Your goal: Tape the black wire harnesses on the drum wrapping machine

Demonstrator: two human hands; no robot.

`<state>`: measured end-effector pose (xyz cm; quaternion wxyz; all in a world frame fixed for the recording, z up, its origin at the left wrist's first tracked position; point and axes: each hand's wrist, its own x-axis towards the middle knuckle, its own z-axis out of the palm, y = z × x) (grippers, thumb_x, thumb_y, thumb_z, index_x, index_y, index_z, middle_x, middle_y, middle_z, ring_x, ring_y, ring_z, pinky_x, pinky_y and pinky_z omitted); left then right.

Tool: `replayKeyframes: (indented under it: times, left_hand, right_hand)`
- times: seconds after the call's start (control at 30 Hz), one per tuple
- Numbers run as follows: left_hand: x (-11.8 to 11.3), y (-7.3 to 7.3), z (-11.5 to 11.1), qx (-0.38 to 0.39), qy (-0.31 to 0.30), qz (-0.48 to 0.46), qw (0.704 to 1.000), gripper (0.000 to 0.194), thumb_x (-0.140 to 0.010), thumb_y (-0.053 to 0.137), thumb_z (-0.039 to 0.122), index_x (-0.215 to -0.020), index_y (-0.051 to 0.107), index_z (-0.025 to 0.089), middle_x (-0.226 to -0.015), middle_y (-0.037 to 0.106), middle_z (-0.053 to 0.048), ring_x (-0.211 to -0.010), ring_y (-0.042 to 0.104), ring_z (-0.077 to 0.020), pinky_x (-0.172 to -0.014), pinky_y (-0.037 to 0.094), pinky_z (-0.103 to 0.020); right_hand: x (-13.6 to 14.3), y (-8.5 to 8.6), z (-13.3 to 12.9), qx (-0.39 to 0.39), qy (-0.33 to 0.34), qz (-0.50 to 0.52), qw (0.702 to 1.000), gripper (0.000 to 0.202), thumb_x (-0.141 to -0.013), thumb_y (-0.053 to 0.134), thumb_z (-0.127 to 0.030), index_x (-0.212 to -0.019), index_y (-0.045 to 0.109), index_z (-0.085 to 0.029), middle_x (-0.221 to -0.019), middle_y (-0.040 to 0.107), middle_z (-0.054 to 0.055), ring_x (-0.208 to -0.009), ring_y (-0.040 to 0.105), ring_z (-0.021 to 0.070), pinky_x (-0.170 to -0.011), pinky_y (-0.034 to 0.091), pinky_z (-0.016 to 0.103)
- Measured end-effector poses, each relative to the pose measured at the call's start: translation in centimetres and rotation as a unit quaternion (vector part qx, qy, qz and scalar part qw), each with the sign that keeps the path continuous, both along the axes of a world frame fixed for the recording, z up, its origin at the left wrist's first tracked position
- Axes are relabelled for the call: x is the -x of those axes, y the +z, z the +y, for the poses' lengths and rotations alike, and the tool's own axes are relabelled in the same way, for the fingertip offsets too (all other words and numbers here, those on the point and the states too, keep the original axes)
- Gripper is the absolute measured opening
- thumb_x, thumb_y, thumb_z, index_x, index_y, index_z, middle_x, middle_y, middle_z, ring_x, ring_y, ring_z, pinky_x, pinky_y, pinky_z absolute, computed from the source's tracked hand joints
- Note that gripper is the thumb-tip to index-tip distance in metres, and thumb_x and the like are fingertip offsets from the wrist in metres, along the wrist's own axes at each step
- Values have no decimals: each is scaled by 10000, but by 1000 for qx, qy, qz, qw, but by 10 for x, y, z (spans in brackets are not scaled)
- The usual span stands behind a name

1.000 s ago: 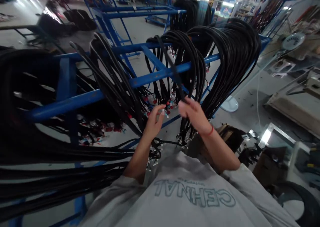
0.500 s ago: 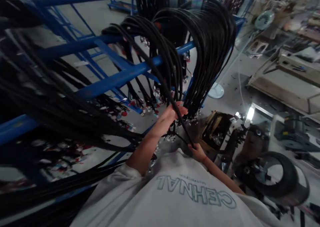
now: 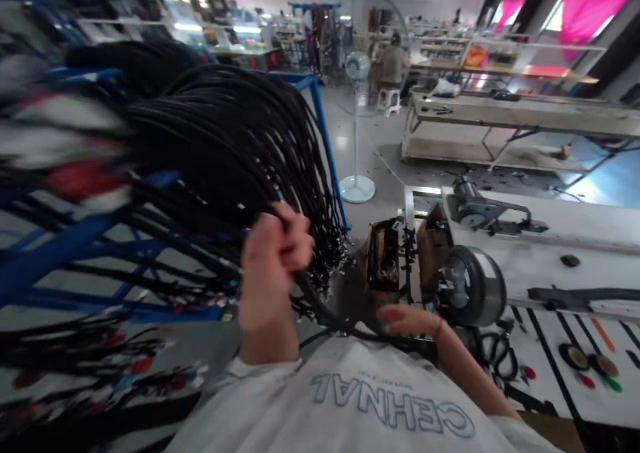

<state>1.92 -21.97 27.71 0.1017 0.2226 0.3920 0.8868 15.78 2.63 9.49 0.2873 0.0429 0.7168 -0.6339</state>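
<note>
- Head view: a blue rack [image 3: 55, 253] fills the left side, blurred, with a thick bundle of black cables [image 3: 220, 140] draped over its bar and hanging down towards the middle.
- The left hand [image 3: 273, 260] is raised just in front of the hanging cable ends, its fingers [image 3: 295, 240] clenched around one black cable [image 3: 320, 310].
- That cable runs from the left fist down and to the right, across the front of the grey shirt [image 3: 360, 406].
- The right hand [image 3: 407, 320] sits low, near the shirt, at the cable's lower end; it touches the cable, but whether its fingers are closed on it I cannot tell.
- Just beyond the right hand stands a machine [image 3: 435, 266] with a grey wheel [image 3: 475, 286].
- To the right lies a white surface [image 3: 575, 240] carrying a small dark object [image 3: 570, 260].
- A standing fan [image 3: 357, 126] is on the floor further back, between the rack and a long bench [image 3: 500, 116].
</note>
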Motion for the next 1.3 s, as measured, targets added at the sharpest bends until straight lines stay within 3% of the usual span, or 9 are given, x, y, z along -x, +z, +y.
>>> replayKeyframes:
  times: [0.13,0.27,0.47,0.6,0.77,1.03,1.1,1.2,1.3]
  left_hand:
    - [-51,-36,98,245,-320,35,914,437,-864,613,615,-829,509,192,-591,392,69,-453,331,-50,-401,225,-184]
    - [-74,-66,153,246,-547,-6,800,514,-784,672,663,-812,509,177,-590,385,66,-458,306,-51,-400,225,-199]
    - [-95,-106,188,138,-874,-114,452,613,-603,689,773,-755,511,206,-465,254,90,-346,165,-60,-320,128,-231]
    - [-97,-109,207,199,-789,-64,578,552,-745,625,736,-821,457,215,-548,257,98,-394,173,-51,-368,133,-200]
    - [-59,-120,236,337,-489,207,778,309,-879,622,470,-849,472,202,-658,436,39,-565,382,-97,-504,278,-223]
    - [18,-143,206,374,-711,139,579,574,-812,524,768,-751,404,211,-614,303,84,-502,242,-66,-444,195,-207]
    - [45,-135,192,405,-752,151,498,597,-786,548,787,-728,420,207,-600,317,78,-495,252,-66,-431,203,-210]
    - [87,-129,169,422,-800,205,373,552,-822,566,730,-736,522,187,-586,412,43,-494,331,-85,-435,261,-228]
    - [117,-140,144,421,-821,191,336,493,-864,575,654,-884,627,165,-656,529,5,-522,396,-95,-464,295,-230]
  right_hand:
    - [17,84,26,279,-172,256,909,736,-602,800,-678,-1193,642,-268,-1255,660,89,-1271,574,263,-1117,421,455]
    - [7,115,46,430,-285,397,760,445,-849,600,-681,-748,584,-248,-555,509,-40,-610,615,138,-673,564,295]
    - [-49,119,67,483,-165,394,764,552,-925,452,-712,-653,401,-234,-403,211,-111,-329,253,52,-391,331,178]
    - [-60,140,67,330,-419,377,757,530,-850,577,-715,-713,370,-247,-420,172,-141,-328,171,36,-363,247,153]
    - [-28,128,74,156,-726,330,583,459,-770,763,-527,-759,401,-244,-454,267,-144,-362,249,42,-380,311,166]
    - [-39,104,89,231,-801,263,485,320,-737,764,-421,-787,534,-205,-681,601,-29,-566,571,95,-506,495,223]
    - [-29,86,69,174,-805,251,509,330,-700,804,-388,-756,538,-200,-619,574,-49,-476,488,67,-433,411,193]
    - [-12,48,27,140,-709,132,678,366,-659,842,-392,-707,552,-174,-551,559,-41,-426,427,52,-392,324,185]
    - [-7,10,-6,224,-580,-4,784,424,-598,877,-419,-739,580,-151,-568,580,-29,-447,446,53,-392,307,170]
